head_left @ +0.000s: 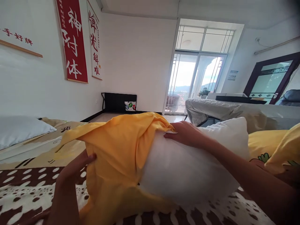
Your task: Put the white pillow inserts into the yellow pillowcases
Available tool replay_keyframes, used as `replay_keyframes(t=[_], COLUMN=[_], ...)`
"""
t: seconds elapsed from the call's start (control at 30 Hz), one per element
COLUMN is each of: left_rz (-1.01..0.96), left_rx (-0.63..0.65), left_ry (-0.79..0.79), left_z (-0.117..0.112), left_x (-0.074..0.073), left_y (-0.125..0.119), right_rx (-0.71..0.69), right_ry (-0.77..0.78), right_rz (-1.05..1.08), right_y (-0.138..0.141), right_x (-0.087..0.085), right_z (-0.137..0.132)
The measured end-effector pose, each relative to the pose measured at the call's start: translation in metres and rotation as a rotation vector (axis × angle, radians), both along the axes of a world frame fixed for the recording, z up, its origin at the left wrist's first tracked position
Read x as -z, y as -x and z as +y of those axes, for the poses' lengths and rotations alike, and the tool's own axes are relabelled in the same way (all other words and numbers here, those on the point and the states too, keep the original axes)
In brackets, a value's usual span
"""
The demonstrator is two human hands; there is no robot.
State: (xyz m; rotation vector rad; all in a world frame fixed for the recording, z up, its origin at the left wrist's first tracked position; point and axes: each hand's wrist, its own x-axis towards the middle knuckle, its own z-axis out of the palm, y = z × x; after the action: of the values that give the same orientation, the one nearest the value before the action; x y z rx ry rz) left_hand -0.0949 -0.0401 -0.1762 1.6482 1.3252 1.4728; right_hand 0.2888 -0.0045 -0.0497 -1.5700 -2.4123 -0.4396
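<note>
Right hand (184, 131), seen in the head view, is closed on the rim of a yellow pillowcase (114, 147), pinching it at the upper edge of a white pillow (187, 175), probably to stop the cloth slipping there. That pillow lies in the middle, its left end hidden by the cloth and its right end bare. The left hand (87, 159) touches the pillowcase's left side, likely steadying it; some fingers are hidden, so I cannot tell whether it grips. The right forearm (229, 162) crosses in front of the bare part and masks some of it. Beneath spreads a brown-and-white blanket (25, 181). At far left, a second pillow (21, 129) rests on a beige patterned sheet (47, 156). A yellow cushion (262, 142) sits just beside the bare end, leaving little room on that side. Beyond are plastic-draped furniture (211, 107) and a glass door (182, 84), well apart from both hands.
</note>
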Motion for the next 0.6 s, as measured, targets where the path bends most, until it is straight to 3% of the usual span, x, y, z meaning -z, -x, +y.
replay_keyframes(t=[0.07, 0.1, 0.2, 0.37, 0.5, 0.6], left_rz=[-0.005, -0.005, 0.014, -0.047, -0.095, -0.076], left_rx=[0.183, 0.198, 0.062, 0.008, -0.152, -0.139], left_ry=[0.136, 0.167, 0.103, -0.031, -0.228, -0.202], left_z=[-0.001, -0.002, -0.006, 0.000, 0.021, 0.028], left_x=[0.004, 0.003, -0.005, -0.019, -0.015, -0.012], left_y=[0.007, 0.007, -0.002, -0.026, -0.030, -0.030], right_rx=[0.018, 0.025, 0.040, 0.165, 0.340, 0.404], right_ry=[-0.022, -0.033, -0.097, -0.258, -0.437, -0.527], right_rz=[0.015, 0.020, 0.024, 0.052, 0.098, 0.130], right_y=[0.001, 0.001, 0.001, 0.001, 0.003, 0.013], right_x=[0.003, 0.004, 0.006, -0.006, -0.025, -0.023], right_z=[-0.002, -0.003, -0.007, -0.004, 0.006, 0.010])
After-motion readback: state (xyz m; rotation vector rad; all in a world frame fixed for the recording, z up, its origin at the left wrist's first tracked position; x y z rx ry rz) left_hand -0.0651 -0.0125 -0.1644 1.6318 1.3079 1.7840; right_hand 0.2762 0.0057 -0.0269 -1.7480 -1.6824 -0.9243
